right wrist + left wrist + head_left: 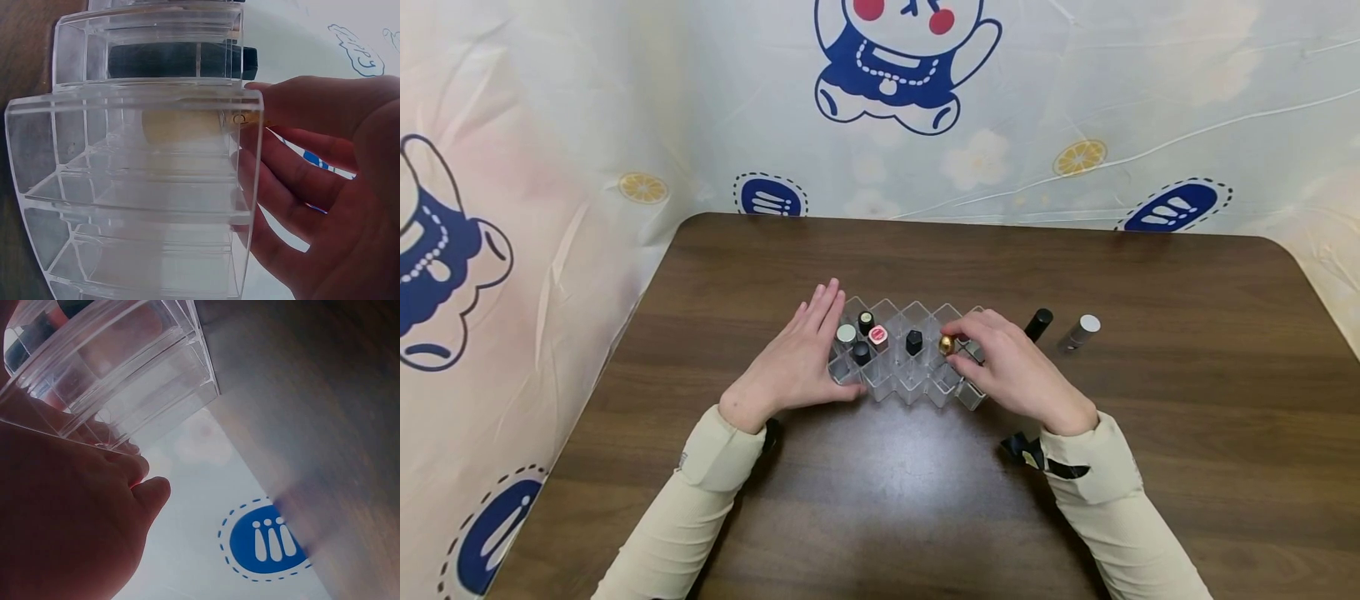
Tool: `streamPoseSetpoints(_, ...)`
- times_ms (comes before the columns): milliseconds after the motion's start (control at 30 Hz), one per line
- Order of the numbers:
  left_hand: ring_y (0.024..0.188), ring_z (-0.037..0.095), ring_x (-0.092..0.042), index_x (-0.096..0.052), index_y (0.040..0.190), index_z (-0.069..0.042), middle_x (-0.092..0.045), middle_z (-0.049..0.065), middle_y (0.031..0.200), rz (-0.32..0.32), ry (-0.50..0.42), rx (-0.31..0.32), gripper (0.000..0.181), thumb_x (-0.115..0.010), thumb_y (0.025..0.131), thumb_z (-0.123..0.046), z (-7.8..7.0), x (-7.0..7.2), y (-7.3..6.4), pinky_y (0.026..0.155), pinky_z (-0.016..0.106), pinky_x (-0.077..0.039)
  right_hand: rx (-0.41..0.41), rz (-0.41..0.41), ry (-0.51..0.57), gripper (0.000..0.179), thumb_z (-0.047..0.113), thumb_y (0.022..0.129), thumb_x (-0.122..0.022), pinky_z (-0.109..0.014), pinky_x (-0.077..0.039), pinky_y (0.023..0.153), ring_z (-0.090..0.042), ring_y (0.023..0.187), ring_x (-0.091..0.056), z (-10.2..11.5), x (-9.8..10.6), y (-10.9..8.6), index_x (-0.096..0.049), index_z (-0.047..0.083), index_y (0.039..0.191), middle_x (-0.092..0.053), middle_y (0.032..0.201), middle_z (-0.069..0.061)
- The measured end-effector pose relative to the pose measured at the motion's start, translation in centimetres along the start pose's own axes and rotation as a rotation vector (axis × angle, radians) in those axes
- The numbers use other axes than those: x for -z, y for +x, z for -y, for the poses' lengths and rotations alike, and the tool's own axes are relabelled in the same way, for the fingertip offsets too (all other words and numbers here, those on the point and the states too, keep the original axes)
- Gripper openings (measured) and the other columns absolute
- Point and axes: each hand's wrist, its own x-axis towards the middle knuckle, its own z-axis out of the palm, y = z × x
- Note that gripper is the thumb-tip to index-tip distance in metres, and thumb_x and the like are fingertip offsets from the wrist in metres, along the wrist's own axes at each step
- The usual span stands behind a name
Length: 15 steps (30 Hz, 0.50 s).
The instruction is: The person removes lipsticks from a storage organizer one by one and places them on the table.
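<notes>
A clear lipstick organizer (pixel 887 385) with diamond-shaped compartments stands mid-table. My left hand (pixel 793 362) rests against its left end, fingers straight along the side and thumb at the front corner. Toward the organizer's right end, my right hand (pixel 1018 373) pinches a gold-capped lipstick (pixel 947 344) between thumb and fingers. In the right wrist view, the pale body of this lipstick (pixel 181 128) shows inside a compartment, beside a dark tube (pixel 153 60). A black faceted cap (pixel 913 342) stands in the middle. Grouped at the left are a pink-topped lipstick (pixel 877 337), a pale-topped tube (pixel 846 335) and dark-topped tubes (pixel 861 353).
On the table, right of the organizer, stand a black tube (pixel 1039 324) and a silver-white tube (pixel 1082 332). The brown wooden table (pixel 880 508) meets a printed curtain (pixel 700 108) at its back and left edges.
</notes>
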Motion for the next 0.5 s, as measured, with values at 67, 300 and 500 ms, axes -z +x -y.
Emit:
streamPoseSetpoints(67,0.152,0.027,0.0,-0.009,0.155,-0.002,0.005,0.009,0.164,0.0,0.001,-0.001,0.125,-0.071,0.068,-0.067,0.01,-0.03,0.01,0.123,0.045,-0.012,0.001,-0.002,0.0,0.025,0.011,0.087,-0.069,-0.037,-0.052,0.086,-0.019,0.101,-0.06,-0.03,-0.05,0.01,-0.068,0.005,0.111,-0.068,0.105,-0.004)
streamPoseSetpoints(300,0.152,0.026,0.001,-0.009,0.155,-0.002,0.005,0.009,0.164,-0.003,-0.005,-0.001,0.125,-0.071,0.067,-0.066,-0.02,-0.03,0.01,0.123,0.044,-0.012,0.002,-0.009,-0.006,0.023,0.015,0.088,-0.069,-0.034,-0.052,0.084,-0.017,0.099,-0.06,-0.05,-0.11,0.02,-0.068,0.007,0.11,-0.068,0.103,-0.002)
streamPoseSetpoints(500,0.152,0.026,0.001,-0.009,0.155,-0.002,0.005,0.009,0.164,-0.004,-0.008,-0.002,0.124,-0.071,0.068,-0.066,-0.02,0.01,0.03,0.123,0.044,-0.012,-0.001,-0.009,-0.007,0.023,0.015,0.089,-0.068,-0.035,-0.052,0.084,-0.017,0.099,-0.06,-0.02,-0.11,0.03,-0.068,0.007,0.11,-0.068,0.103,-0.002)
